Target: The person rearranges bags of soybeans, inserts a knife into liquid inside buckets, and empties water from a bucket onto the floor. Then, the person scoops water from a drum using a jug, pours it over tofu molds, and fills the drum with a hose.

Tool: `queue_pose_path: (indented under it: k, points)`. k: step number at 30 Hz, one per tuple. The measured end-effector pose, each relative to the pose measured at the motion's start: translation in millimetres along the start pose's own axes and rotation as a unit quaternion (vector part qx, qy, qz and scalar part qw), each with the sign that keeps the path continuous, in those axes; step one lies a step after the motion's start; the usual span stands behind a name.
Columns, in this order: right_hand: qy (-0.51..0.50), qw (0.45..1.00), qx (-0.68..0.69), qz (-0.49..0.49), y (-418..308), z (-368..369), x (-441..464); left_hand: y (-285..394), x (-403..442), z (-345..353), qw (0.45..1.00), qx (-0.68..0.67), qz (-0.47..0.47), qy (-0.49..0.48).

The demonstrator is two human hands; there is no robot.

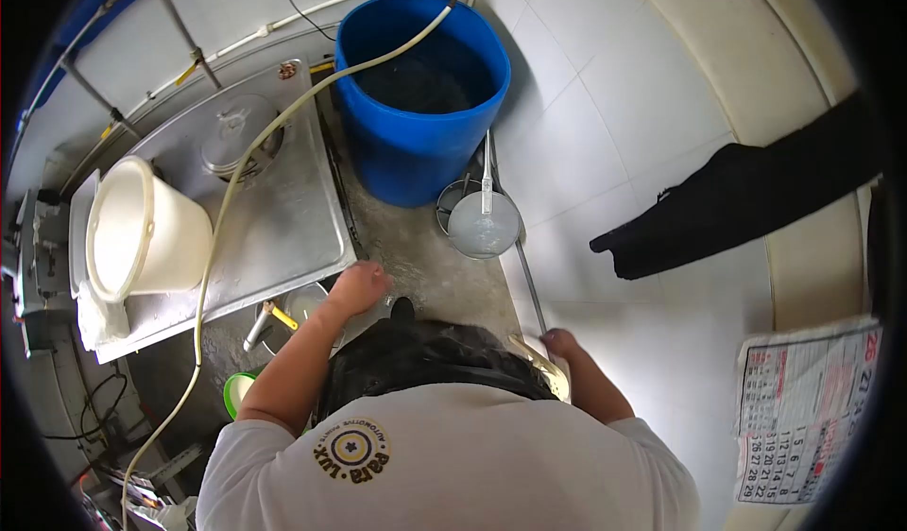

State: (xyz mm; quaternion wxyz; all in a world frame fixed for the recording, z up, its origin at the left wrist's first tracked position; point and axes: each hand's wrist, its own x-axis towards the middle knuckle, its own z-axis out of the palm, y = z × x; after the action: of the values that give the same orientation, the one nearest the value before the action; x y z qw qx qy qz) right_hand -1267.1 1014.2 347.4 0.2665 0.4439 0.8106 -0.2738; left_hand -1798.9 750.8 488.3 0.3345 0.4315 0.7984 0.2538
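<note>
My left hand (361,287) is in front of my body, beside the near corner of a steel table (298,214). Its fingers are loosely curled, and nothing shows in them. Low at my right side, my right hand (559,344) looks closed, with its fingers partly hidden. The lower end of a thin grey pole (531,285) reaches close to it. A cream-coloured object (550,372) lies just below that hand, mostly covered by my body; whether the hand touches it I cannot tell.
A blue barrel (416,153) of dark liquid stands ahead, a pale hose (283,120) running over its rim. Long-handled round pans (485,224) are beside it. On the table sit a white bucket (146,233) and a lidded pot (241,134). A calendar (803,413) is at right.
</note>
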Motion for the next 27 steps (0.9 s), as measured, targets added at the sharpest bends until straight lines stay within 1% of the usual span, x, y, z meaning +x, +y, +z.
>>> queue_pose_path:
  k: [1,2,3,4,5,7,8,10,12,14,15,17,18,19,20,21,23,24,25,27]
  points:
    - [0.02,0.999,0.002,0.039,-1.3,-23.0,12.9,0.4,12.4,-0.6,1.0,0.0,-0.002,-0.009]
    - [-0.001,0.999,0.018,0.041,17.8,-27.2,46.5,-0.6,23.7,-1.5,0.999,0.015,0.007,0.029]
    - [0.008,0.994,0.088,0.071,17.4,-43.3,63.5,-3.6,33.8,-1.7,0.997,0.029,0.016,0.066]
    - [0.017,0.969,0.207,0.135,2.1,-59.8,74.3,-9.3,41.6,1.1,0.995,0.039,0.024,0.083]
    - [0.031,0.979,0.173,0.098,-0.4,-66.6,99.1,-5.3,45.4,-1.7,0.996,0.039,0.02,0.073]
    - [0.045,0.994,0.095,0.023,-10.3,-80.1,152.0,7.7,46.4,-11.4,0.989,0.0,-0.144,-0.014]
    - [0.042,0.998,0.052,-0.013,-21.7,-88.3,176.1,1.1,44.8,-3.1,0.988,0.002,-0.153,-0.028]
    - [-0.043,0.998,0.024,-0.038,-41.8,-100.5,234.9,-11.4,33.2,12.9,0.992,-0.032,-0.094,0.077]
    - [0.029,0.995,0.027,-0.088,-48.6,-88.4,290.9,-2.5,24.0,22.6,0.976,-0.021,-0.211,0.045]
    - [-0.021,0.997,0.077,-0.024,-61.9,-90.2,341.3,8.8,12.7,38.7,0.949,-0.021,-0.312,0.038]
    - [-0.033,0.996,0.08,-0.018,-62.5,-86.1,366.2,8.7,5.4,52.1,0.945,-0.028,-0.324,0.033]
    - [0.014,0.97,0.184,0.161,-60.5,-70.7,408.5,19.4,-2.5,73.7,0.934,-0.038,-0.355,0.028]
    - [0.002,0.969,0.184,0.166,-59.7,-68.9,422.6,30.5,-2.8,81.7,0.926,-0.039,-0.374,0.027]
    - [-0.003,0.949,0.212,0.234,-61.9,-73.9,432.5,23.0,-11.1,97.7,0.905,-0.044,-0.422,-0.004]
    - [-0.007,0.924,0.236,0.301,-58.0,-66.0,446.3,26.3,-13.8,106.8,0.897,-0.061,-0.439,-0.011]
    - [-0.018,0.924,0.232,0.303,-55.8,-57.2,458.6,29.6,-15.0,118.6,0.887,-0.078,-0.455,-0.017]
    - [-0.001,0.868,0.314,0.385,-22.3,-6.0,495.2,38.6,-10.7,131.5,0.88,-0.075,-0.468,-0.037]
    - [0.051,0.796,0.423,0.43,2.5,45.8,520.3,41.2,-8.3,135.3,0.877,-0.073,-0.471,-0.055]
    - [0.047,0.796,0.42,0.433,-1.7,47.6,519.3,41.4,-5.5,140.0,0.875,-0.073,-0.475,-0.059]
    - [0.081,0.777,0.461,0.421,-26.9,29.3,503.4,41.5,-3.5,148.1,0.874,-0.102,-0.473,-0.037]
